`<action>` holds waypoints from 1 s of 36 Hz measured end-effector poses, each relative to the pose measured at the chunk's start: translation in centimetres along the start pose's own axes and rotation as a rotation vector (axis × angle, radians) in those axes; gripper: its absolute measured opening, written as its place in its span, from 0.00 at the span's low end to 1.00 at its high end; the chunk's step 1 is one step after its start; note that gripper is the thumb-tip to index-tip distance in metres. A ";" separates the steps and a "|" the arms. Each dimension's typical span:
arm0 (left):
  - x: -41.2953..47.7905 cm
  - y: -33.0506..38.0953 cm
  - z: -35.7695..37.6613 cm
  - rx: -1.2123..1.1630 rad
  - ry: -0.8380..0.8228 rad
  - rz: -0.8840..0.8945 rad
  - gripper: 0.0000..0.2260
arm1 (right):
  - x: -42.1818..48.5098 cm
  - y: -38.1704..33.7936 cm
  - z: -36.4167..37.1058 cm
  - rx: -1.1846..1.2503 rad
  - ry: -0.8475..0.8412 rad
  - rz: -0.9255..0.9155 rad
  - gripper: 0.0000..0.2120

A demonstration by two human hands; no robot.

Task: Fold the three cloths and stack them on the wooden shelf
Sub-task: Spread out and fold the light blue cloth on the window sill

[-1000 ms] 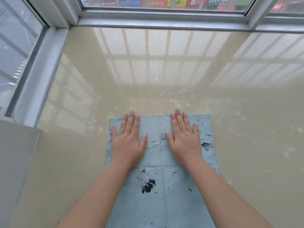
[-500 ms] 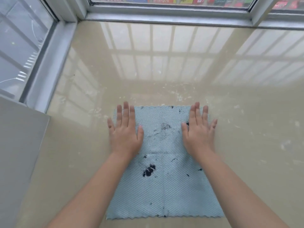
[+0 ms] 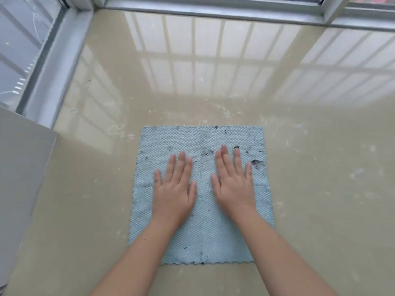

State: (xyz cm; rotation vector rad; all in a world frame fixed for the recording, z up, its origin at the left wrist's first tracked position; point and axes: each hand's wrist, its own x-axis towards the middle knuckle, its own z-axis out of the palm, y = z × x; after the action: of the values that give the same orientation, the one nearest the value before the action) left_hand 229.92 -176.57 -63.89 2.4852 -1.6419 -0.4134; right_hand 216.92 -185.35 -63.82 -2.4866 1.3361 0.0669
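Palms of left hand (image 3: 174, 192) and right hand (image 3: 234, 186) flat on cloth (image 3: 201, 238), grip wide.

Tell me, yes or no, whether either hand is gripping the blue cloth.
No, the left hand and the right hand both lie flat on the blue cloth with fingers straight, pinching nothing.

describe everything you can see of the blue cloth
The light blue cloth is roughly square, with a scale-like texture, wavy edges and faint crease lines. Dark smudges dot its far half and near edge. It lies flat and unfolded on the glossy beige surface. The left hand and right hand rest flat on it.
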 end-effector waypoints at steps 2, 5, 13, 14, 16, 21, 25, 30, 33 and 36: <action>-0.4 -0.8 -0.2 -0.011 -0.025 -0.053 0.27 | -0.4 1.2 -0.5 0.021 -0.011 0.038 0.29; -0.8 -2.1 -0.8 -0.019 -0.057 -0.133 0.28 | -0.8 2.7 -1.4 -0.038 -0.092 0.113 0.31; -1.8 -4.0 -2.0 -0.015 -0.047 -0.166 0.29 | -1.5 3.2 -2.5 -0.025 -0.124 0.176 0.32; -2.1 -3.8 -2.1 -0.020 -0.032 -0.144 0.28 | -1.7 2.6 -2.6 -0.004 -0.102 0.179 0.32; -2.8 -3.0 -2.0 -0.036 0.024 -0.064 0.27 | -2.5 1.2 -2.4 0.047 -0.037 0.150 0.31; -4.2 0.9 0.1 -0.119 0.129 0.104 0.22 | -5.3 -3.1 0.2 0.034 0.174 -0.009 0.26; -5.7 1.5 2.0 -0.109 0.097 0.096 0.23 | -7.1 -4.5 3.1 0.011 0.174 -0.019 0.26; -6.1 0.4 1.7 -0.040 0.105 0.104 0.23 | -7.7 -3.7 3.7 -0.042 0.141 -0.057 0.26; -6.3 -0.2 1.5 -0.035 0.071 0.071 0.24 | -7.6 -2.6 3.6 -0.032 0.151 -0.064 0.27; -6.6 -1.1 1.3 -0.019 0.074 0.023 0.25 | -7.8 -1.0 3.2 -0.041 0.158 -0.024 0.27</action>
State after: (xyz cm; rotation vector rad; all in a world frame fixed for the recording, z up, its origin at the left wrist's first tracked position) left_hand 228.06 -170.03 -64.43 2.4348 -1.6289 -0.3289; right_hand 213.72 -177.64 -65.15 -2.5883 1.3793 -0.1113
